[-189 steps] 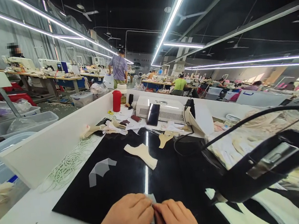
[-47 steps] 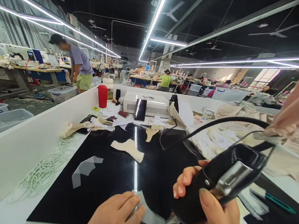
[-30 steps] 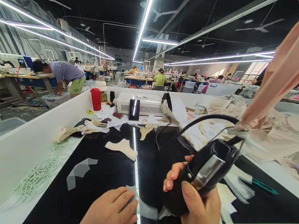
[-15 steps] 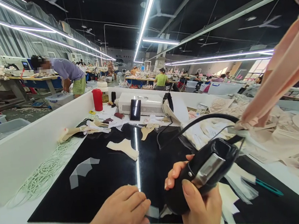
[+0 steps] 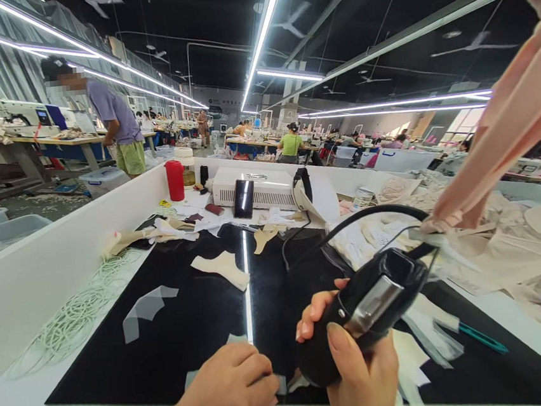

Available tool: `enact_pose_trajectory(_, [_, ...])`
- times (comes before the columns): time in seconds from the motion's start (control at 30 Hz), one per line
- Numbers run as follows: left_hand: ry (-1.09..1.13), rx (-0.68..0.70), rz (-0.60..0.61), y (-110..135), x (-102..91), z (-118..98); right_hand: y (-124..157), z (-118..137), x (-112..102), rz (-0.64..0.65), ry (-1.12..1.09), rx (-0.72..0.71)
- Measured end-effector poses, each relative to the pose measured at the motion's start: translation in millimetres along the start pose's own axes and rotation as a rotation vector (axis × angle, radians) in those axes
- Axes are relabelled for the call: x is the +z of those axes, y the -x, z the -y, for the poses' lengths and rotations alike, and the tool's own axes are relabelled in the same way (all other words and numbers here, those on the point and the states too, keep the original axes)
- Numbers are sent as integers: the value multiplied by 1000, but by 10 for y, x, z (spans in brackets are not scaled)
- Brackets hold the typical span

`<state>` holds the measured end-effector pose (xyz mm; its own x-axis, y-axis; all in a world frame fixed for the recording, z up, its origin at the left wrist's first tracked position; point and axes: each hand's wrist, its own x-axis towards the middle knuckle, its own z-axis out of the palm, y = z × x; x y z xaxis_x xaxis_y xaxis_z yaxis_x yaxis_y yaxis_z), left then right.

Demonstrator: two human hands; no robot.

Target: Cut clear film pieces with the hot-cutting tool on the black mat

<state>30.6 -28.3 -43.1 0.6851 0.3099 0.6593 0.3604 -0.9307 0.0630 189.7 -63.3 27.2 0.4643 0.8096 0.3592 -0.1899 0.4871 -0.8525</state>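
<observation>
My right hand [image 5: 360,366] grips a black corded hand tool [image 5: 362,309] with a metal plate on its top, held tilted just above the black glossy mat [image 5: 192,338]. Its cable [image 5: 372,215] loops back over the table. My left hand [image 5: 226,395] rests with curled fingers on a small translucent film piece [image 5: 281,384] at the mat's near edge, next to the tool's nose. Another translucent film piece [image 5: 146,307] lies to the left on the mat. A cream fabric piece [image 5: 222,268] lies farther back.
A white wall [image 5: 65,255] borders the table's left side, with coiled white cord [image 5: 71,315] beside it. A red bottle [image 5: 175,180], a white machine [image 5: 260,194] and a phone [image 5: 244,198] stand at the back. Cream fabric piles [image 5: 495,251] fill the right. Another person's arm [image 5: 498,136] reaches in from the right. A teal pen [image 5: 482,339] lies nearby.
My right hand took up the black tool and brought it to the film piece. My left hand stayed on the film and its fingers curled. A person at the left stood up.
</observation>
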Motion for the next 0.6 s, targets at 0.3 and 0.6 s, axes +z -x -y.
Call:
enact_pose_trajectory(0.3, [0,5,-71,13,9,-1,-58,28,32,-44,-7,-11])
enact_pose_trajectory(0.6, [13,6,-35,28,10,-12,-17,-10,37,-27,-22,7])
